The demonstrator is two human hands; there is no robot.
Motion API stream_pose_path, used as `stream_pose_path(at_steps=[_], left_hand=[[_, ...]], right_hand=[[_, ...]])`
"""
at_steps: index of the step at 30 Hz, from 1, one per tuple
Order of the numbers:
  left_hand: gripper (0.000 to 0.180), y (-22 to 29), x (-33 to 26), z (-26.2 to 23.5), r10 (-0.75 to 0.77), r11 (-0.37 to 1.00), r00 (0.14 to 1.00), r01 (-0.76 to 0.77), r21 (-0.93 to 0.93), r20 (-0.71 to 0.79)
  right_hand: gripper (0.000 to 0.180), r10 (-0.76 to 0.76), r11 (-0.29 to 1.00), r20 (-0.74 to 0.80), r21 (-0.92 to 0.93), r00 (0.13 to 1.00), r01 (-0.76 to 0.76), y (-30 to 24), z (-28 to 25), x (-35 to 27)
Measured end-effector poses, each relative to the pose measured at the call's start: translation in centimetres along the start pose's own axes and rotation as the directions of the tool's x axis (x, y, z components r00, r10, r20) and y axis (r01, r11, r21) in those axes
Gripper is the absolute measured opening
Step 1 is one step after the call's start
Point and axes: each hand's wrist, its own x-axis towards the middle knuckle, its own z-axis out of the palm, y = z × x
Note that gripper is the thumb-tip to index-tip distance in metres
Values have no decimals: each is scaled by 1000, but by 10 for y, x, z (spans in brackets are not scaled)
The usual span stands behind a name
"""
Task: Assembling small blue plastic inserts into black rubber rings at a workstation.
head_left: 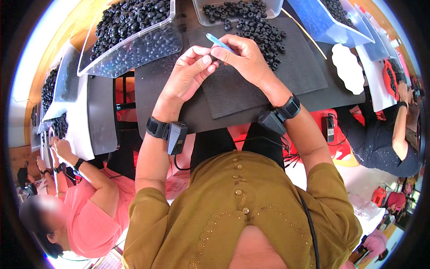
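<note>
My right hand (246, 58) is closed round a slim light-blue pen-like tool (217, 41), whose narrow end points up and left. My left hand (190, 71) is closed in a pinch, its fingertips meeting those of my right hand. A small dark piece (213, 58) shows between the fingertips, mostly covered, so its shape is hard to make out. Both hands are above the near part of a dark mat (277, 89). Just beyond my right hand lies a loose heap of small black ring-like parts (264, 38).
A clear bin (130, 58) full of black parts stands at the left. Another clear bin (268, 10) sits at the back, and a blue-tinted bin (333, 24) at the right. A thin pale stick (305, 35) and a white wavy-edged piece (348, 69) lie rightward. People work on both sides.
</note>
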Motion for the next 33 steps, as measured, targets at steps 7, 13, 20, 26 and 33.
stream_pose_path(at_steps=[7,13,20,26,33], left_hand=[[15,-1,-2,-3,-3,995,1000,4,-101,4],[16,-1,-3,-8,-12,992,999,17,-124,43],[16,1,-3,-5,-39,989,999,41,-141,13],[10,2,-1,0,-109,982,994,105,-158,-12],[13,-4,1,1,-30,999,1000,30,19,-6]], right_hand=[[23,3,1000,110,20,994,-5,-13,-4,-1],[22,23,999,135,-39,991,-17,-13,-7,-1],[24,27,999,145,16,989,-30,-16,-9,-3],[29,-90,996,84,36,992,87,-13,-6,-5],[24,-40,996,59,-78,997,44,-12,-7,-5]])
